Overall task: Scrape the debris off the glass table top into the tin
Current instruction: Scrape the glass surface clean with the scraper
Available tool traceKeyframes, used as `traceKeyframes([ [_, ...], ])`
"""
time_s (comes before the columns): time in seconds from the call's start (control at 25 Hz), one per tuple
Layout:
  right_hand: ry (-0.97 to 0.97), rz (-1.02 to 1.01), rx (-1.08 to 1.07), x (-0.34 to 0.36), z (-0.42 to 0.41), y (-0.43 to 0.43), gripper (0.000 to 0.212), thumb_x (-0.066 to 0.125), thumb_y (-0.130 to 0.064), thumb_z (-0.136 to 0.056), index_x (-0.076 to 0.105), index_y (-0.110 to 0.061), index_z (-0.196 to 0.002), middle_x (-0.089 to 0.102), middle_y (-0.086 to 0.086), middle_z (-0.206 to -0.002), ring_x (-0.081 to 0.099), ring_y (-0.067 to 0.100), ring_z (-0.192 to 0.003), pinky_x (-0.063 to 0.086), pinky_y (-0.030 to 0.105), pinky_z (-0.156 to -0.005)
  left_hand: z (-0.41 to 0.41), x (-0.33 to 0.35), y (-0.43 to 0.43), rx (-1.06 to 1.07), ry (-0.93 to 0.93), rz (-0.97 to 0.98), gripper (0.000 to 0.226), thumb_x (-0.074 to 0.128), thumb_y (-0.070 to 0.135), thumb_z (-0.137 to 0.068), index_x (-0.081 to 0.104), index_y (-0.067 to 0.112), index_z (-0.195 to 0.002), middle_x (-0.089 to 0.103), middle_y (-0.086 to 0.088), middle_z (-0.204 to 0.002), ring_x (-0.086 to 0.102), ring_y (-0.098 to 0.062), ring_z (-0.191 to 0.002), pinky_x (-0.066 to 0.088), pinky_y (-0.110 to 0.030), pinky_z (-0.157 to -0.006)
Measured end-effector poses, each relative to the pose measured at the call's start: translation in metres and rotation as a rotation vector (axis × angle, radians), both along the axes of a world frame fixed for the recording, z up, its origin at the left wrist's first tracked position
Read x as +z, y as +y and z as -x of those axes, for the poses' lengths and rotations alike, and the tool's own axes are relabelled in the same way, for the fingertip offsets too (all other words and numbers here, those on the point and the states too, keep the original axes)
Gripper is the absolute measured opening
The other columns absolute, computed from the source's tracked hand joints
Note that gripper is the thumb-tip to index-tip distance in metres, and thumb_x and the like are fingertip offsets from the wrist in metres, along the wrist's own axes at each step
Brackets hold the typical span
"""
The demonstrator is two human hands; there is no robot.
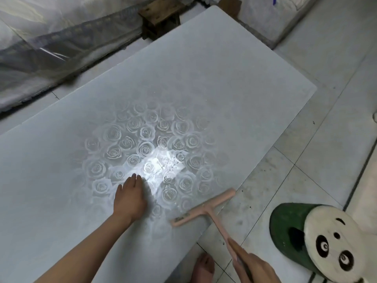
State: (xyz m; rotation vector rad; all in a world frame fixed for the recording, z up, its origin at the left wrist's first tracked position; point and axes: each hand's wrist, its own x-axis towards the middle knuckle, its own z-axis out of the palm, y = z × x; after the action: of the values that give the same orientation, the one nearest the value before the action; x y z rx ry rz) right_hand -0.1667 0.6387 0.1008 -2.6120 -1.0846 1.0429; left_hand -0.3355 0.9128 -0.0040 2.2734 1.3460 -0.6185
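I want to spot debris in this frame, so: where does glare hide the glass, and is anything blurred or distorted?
In the head view, glare washes out the rose pattern on the glass table top just beyond the left hand; the right hand gripping the pink scraper looks blurred; the wide angle curves the floor tile joints at right.

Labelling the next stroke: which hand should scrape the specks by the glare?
Right: the right hand grips the pink scraper, its blade on the glass near the debris specks. The left hand lies flat on the glass, empty.
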Motion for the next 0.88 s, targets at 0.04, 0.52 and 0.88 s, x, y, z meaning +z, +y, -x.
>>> traceKeyframes([
  [0.04, -0.027, 0.043, 0.077, -0.003, 0.000, -0.014, 0.040, 0.048, -0.044, -0.095, 0.041, -0.045, -0.134, 0.059, -0.004, -0.069, 0.060, 0.003, -0.062, 0.046, 0.011, -0.060, -0.004, 0.002, -0.011, 0.004, -0.005, -0.003, 0.050, 0.033, 0.019, -0.097, 0.025, 0.009, -0.145, 0.029, -0.006, -0.152, 0.028, -0.020, -0.140, 0.025, -0.036, -0.113],
  [0.52, -0.068, -0.172, 0.196, -0.065, -0.023, -0.032, 0.063, 0.042, -0.039, -0.098, 0.000, -0.037, -0.145, 0.049, -0.005, -0.091, 0.060, 0.016, -0.077, 0.044, 0.025, -0.067, -0.006, -0.018, -0.088, 0.042, 0.212, 0.100, 0.052, 0.039, 0.011, -0.092, 0.027, 0.002, -0.142, 0.028, -0.009, -0.151, 0.037, -0.026, -0.133, 0.036, -0.036, -0.104],
  [0.88, 0.017, -0.007, 0.220, -0.042, -0.031, -0.059, 0.074, 0.074, -0.034, -0.079, 0.035, -0.039, -0.141, 0.036, -0.010, -0.068, 0.053, 0.012, -0.049, 0.043, 0.019, -0.049, -0.001, -0.032, -0.100, 0.066, 0.204, 0.127, 0.065, 0.036, 0.006, -0.092, 0.009, 0.001, -0.150, -0.004, -0.008, -0.161, 0.007, -0.023, -0.147, 0.029, -0.042, -0.113],
])
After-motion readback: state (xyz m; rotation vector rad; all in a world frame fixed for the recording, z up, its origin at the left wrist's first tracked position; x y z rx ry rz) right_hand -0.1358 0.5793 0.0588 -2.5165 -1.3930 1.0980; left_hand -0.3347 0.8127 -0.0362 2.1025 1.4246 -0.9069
